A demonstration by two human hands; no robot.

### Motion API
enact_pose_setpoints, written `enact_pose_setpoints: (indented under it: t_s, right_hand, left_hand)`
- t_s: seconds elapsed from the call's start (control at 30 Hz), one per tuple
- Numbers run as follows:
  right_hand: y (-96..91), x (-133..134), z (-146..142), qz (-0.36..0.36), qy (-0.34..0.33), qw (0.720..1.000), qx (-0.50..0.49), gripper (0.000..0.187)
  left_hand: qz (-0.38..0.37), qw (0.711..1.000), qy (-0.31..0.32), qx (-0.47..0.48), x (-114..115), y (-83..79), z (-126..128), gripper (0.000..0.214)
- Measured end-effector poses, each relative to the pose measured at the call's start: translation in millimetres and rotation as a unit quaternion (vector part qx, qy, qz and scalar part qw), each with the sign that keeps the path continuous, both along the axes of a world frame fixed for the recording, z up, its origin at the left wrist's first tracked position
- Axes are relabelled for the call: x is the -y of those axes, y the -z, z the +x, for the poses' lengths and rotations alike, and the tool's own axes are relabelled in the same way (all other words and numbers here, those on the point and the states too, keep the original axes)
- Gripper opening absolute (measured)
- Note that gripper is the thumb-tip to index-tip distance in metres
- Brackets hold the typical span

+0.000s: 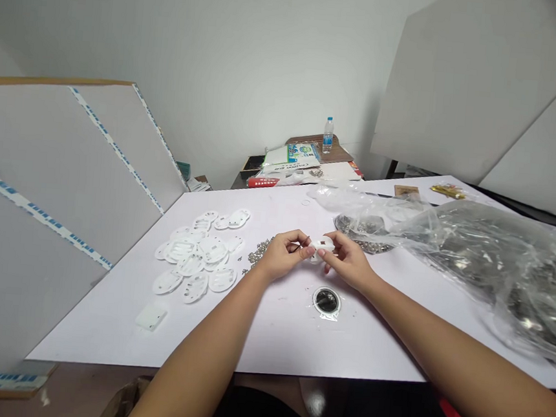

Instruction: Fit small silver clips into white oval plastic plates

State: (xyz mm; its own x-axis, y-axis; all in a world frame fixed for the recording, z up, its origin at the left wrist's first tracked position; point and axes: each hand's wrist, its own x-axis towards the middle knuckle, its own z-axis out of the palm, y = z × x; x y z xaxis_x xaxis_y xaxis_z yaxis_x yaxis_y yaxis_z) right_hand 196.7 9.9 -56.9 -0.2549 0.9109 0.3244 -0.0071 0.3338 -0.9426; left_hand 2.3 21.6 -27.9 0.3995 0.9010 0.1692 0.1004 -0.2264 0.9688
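Pinching a white part (322,245) above the table (266,344), left hand (280,255) and right hand (350,263) clamp its sides. It looks light, stiff and smooth, likely best held by the rim. Metal bits (259,251), a white pile (190,264) and a black disc (327,301) lie near; a bag (474,245) crowds the right.

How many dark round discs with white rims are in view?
1: the dark round disc with a white rim lies on the flat white tabletop, nearer its front edge than the left hand and the right hand. Others may be hidden beneath the translucent plastic bag.
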Motion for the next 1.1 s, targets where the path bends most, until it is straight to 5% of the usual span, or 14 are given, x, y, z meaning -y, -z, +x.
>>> enact_pose_setpoints:
  t_s: [0.53,1.1]
  right_hand:
    - [-0.5,1.0,2.8,0.010,0.001,1.000,0.012,0.034]
    - [-4.6,-4.4,13.2,0.175,0.124,0.968,0.130,0.035]
  left_hand:
    - [0.001,1.000,0.014,-0.014,0.8,0.2,-0.9,0.038]
    - [0.023,0.998,0.005,-0.062,5.1,-8.9,-2.6,0.041]
